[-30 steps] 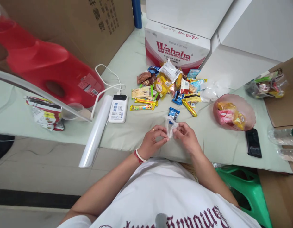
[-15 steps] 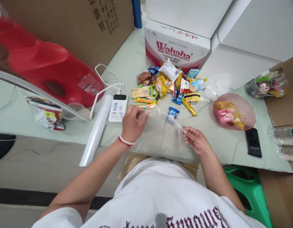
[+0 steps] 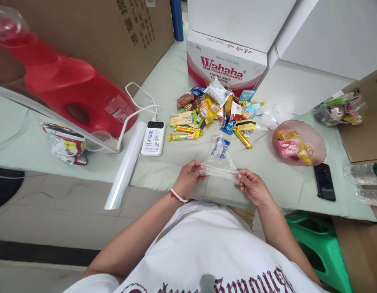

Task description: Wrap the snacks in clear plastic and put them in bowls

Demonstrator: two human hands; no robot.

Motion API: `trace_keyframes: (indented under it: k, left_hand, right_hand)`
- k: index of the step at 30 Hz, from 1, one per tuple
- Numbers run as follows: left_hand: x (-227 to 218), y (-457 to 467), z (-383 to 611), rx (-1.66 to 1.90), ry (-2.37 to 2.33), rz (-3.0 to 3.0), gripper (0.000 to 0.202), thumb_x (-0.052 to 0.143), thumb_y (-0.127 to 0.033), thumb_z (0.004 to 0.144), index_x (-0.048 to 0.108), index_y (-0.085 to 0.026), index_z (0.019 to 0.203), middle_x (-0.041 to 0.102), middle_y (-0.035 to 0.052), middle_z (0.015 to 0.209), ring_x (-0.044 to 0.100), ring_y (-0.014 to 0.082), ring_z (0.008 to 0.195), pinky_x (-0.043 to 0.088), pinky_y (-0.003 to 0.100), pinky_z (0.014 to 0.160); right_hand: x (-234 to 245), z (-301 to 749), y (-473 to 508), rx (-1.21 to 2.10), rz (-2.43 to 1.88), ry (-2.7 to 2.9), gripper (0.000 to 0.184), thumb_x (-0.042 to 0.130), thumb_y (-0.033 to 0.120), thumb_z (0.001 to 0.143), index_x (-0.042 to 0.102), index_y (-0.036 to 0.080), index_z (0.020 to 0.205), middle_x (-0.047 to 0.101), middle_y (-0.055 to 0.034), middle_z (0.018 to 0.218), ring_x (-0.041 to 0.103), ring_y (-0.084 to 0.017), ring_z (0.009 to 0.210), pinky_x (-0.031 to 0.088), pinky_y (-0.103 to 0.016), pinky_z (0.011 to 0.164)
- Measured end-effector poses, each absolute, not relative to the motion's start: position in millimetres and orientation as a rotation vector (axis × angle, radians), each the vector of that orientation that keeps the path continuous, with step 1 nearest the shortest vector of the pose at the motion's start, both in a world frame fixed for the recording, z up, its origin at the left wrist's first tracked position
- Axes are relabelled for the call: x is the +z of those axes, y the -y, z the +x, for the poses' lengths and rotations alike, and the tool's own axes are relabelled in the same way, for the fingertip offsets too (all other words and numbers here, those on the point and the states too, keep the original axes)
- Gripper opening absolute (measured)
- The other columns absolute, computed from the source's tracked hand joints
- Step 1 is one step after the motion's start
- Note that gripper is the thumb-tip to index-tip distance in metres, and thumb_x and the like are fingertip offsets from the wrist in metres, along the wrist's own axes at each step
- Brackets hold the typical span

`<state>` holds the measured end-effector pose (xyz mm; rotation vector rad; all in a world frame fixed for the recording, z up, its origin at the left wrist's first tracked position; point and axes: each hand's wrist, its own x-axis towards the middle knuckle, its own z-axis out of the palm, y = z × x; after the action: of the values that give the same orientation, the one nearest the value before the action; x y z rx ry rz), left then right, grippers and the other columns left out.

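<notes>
A clear plastic bag (image 3: 219,166) is stretched between both hands near the table's front edge. My left hand (image 3: 190,177) pinches one corner of it, and my right hand (image 3: 252,185) pinches the opposite corner. The far part of the bag lies over or around a small blue snack packet (image 3: 221,147); I cannot tell whether the packet is inside. Beyond it spreads a heap of wrapped snacks, with a yellow packet (image 3: 209,109), a yellow stick-shaped packet (image 3: 183,137) and a white packet (image 3: 218,92) on top.
A pink bowl (image 3: 319,142) with snacks and a black phone (image 3: 324,183) are on the right. On the left are a power bank (image 3: 153,138), a plastic roll (image 3: 126,167) and a big red jug (image 3: 75,89). A Wahaba-lettered box (image 3: 225,65) stands behind the heap.
My left hand has come down and right, from near the snacks to the bag, and now grips its corner. The bag is drawn taut across. My right hand keeps its grip.
</notes>
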<state>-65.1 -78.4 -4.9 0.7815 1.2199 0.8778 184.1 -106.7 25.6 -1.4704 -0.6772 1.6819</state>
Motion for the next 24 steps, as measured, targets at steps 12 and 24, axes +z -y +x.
trace_keyframes:
  k: [12,24]
  left_hand:
    - [21.6,95.3,-58.7,0.622,-0.873,2.102,0.015,0.047,-0.020,0.092,0.062,-0.022,0.090,0.070,0.0087,0.105,0.068,0.0201,0.089,0.054,0.034,0.080]
    - [-0.7,105.7,-37.2,0.494,-1.113,2.330,0.057,0.070,-0.067,0.085,0.062,-0.023,0.122,0.065,0.0094,0.111,0.066,0.0244,0.094,0.050,0.033,0.070]
  right_hand:
    - [19.9,176.3,109.7,1.503,-1.507,0.929,0.044,0.086,0.058,0.071,0.069,0.020,0.087,0.055,0.0045,0.068,0.048,-0.009,0.058,0.042,-0.024,0.056]
    - [18.7,176.9,110.7,1.509,-1.538,0.897,0.049,0.085,0.062,0.070,0.065,0.020,0.083,0.056,0.0030,0.067,0.046,-0.010,0.056,0.039,-0.021,0.046]
